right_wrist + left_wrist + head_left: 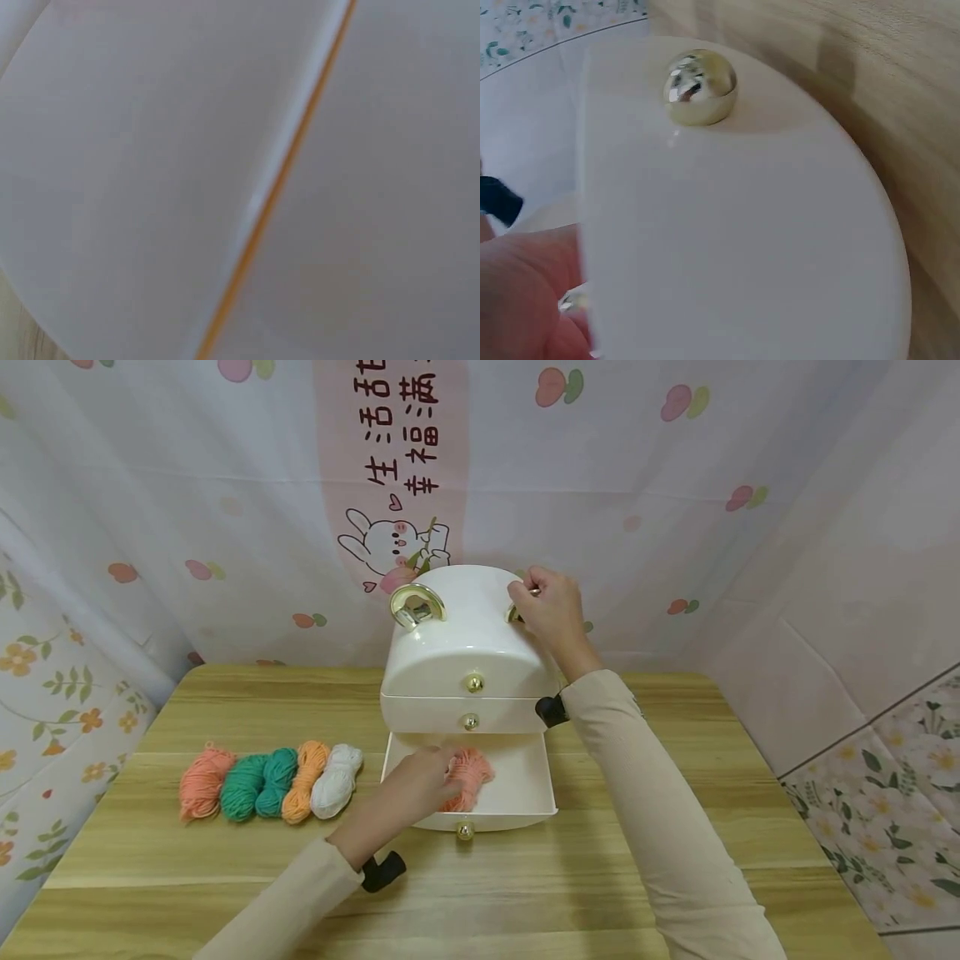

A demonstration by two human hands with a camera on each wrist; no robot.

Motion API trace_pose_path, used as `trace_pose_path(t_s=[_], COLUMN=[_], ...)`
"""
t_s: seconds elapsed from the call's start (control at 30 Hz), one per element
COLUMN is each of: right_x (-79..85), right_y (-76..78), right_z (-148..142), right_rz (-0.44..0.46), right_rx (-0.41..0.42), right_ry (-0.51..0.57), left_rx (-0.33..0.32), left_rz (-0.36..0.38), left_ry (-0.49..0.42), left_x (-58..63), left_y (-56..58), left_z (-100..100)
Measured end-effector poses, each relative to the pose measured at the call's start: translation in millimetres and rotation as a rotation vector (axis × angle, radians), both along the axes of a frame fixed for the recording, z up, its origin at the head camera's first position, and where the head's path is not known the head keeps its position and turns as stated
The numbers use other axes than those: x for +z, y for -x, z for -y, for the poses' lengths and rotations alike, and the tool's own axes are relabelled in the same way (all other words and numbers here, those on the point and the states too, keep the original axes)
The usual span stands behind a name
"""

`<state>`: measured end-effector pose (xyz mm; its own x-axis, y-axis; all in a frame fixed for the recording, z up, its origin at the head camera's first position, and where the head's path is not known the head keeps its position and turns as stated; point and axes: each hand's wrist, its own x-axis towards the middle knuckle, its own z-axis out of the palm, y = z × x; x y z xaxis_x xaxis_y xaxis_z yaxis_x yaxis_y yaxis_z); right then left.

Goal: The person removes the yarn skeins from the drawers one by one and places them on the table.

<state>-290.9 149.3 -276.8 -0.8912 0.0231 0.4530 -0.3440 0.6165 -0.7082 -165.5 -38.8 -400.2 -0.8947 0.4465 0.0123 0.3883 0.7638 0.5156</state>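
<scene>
A white storage box (468,635) with gold knobs stands on the table, its bottom drawer (525,781) pulled out. Inside the drawer lies a pink skein of yarn (472,777). My left hand (420,785) reaches in over the drawer's left side, thumb and fingers about the skein's left end; it is slightly blurred. The left wrist view shows the drawer front (742,210) and part of the palm, with the fingertips hidden. My right hand (553,610) grips the right gold handle on the box's top, fingers curled. Only white box surface (150,187) fills the right wrist view.
To the left of the box, several yarn skeins lie in a row: pink (206,783), green (243,787), orange (305,783) and white (337,781). A second gold handle (416,604) stands on the box's left. A patterned curtain (600,510) hangs behind the wooden table (480,902).
</scene>
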Motion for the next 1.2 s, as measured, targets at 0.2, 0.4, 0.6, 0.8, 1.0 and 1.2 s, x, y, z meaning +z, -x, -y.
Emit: trace_pose_path(t_s=[0.2, 0.4, 0.6, 0.8, 1.0, 1.2], right_x=[-0.7, -0.2, -0.5, -0.4, -0.3, 0.6], right_y=[0.7, 0.6, 0.7, -0.2, 0.4, 0.1], right_z=[0, 0, 0, 1, 1, 1], right_rz=[-0.012, -0.013, -0.020, -0.028, -0.024, -0.039], right_rx=[-0.001, -0.002, 0.001, 0.011, -0.002, 0.002], right_ry=[-0.009, -0.012, -0.011, -0.008, -0.009, -0.017], left_rx=[0.031, 0.064, 0.087, 0.085, 0.073, 0.051], left_rz=[0.084, 0.100, 0.132, 0.111, 0.057, 0.026], left_ry=[-0.011, -0.018, -0.052, -0.070, -0.058, -0.065], left_x=[-12.9, -19.5, -20.8, -20.7, -10.8, 2.9], left_y=[6.6, 8.9, 9.9, 10.8, 8.2, -1.2], left_z=[-10, -15, -16, -13, -8, -2])
